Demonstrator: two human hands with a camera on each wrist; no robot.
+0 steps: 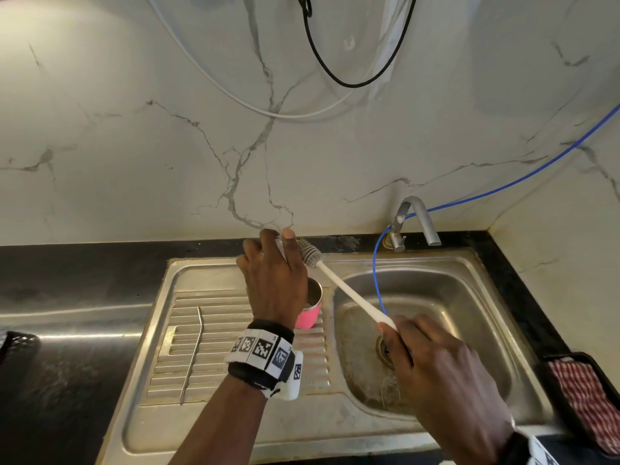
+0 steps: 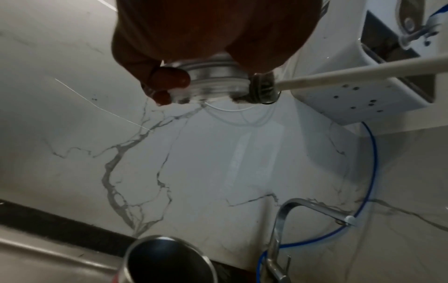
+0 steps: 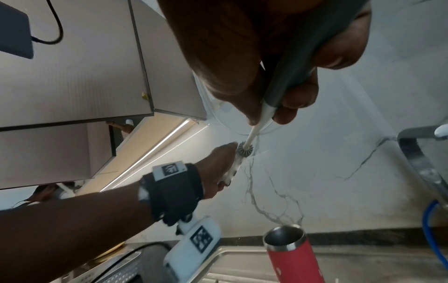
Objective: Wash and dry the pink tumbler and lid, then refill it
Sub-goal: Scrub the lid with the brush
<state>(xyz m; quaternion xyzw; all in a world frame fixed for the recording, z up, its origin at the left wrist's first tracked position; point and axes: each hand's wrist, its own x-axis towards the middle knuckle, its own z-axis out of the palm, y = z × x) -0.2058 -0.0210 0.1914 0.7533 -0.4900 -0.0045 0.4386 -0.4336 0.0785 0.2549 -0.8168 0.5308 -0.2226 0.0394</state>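
Left hand [image 1: 273, 280] pinches the clear threaded plastic lid [image 2: 213, 80] above the open pink steel tumbler [image 1: 308, 317]; right hand [image 1: 436, 357], gripping the white long-handled bottle brush [image 1: 349, 292], lays its bristles against the lid's right edge.

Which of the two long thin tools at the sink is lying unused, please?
The bent metal straw, lying alone on the ribbed drainboard. The white bottle brush is held by the right hand, scrubbing the lid.

Head view high above the sink [image 1: 419, 263], facing down and forward at the wall, both wrist views close under the hands, tilted upward, all three sharing the tap [image 1: 416, 219] and marble wall [image 1: 167, 146]
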